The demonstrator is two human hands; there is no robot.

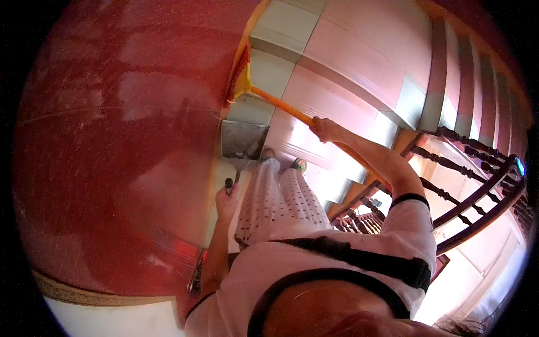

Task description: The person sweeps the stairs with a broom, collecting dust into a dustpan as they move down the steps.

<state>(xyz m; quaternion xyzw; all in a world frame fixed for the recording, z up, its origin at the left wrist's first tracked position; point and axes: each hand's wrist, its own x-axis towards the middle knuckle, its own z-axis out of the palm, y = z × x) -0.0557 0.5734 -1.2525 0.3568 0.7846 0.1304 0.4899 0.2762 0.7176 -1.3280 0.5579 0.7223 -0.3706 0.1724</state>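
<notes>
My right hand [324,129] is wrapped round the orange handle of a broom [281,105]. The broom's yellow head [243,80] with red bristles rests where the step meets the red wall. My left hand [225,199] is closed on the handle of a dustpan [244,139], with a dark grip end sticking up above the fingers. The grey metal pan lies on the step against the wall, left of my feet, with some dark dirt in it. Apart from the pan, the broom head sits farther along the wall.
A glossy red wall [112,140] runs along my left side. Pink and pale tiled stair steps [331,90] lie ahead and climb to the right. A dark wooden banister [477,208] with turned balusters curves along my right. My feet [300,164] stand on a step.
</notes>
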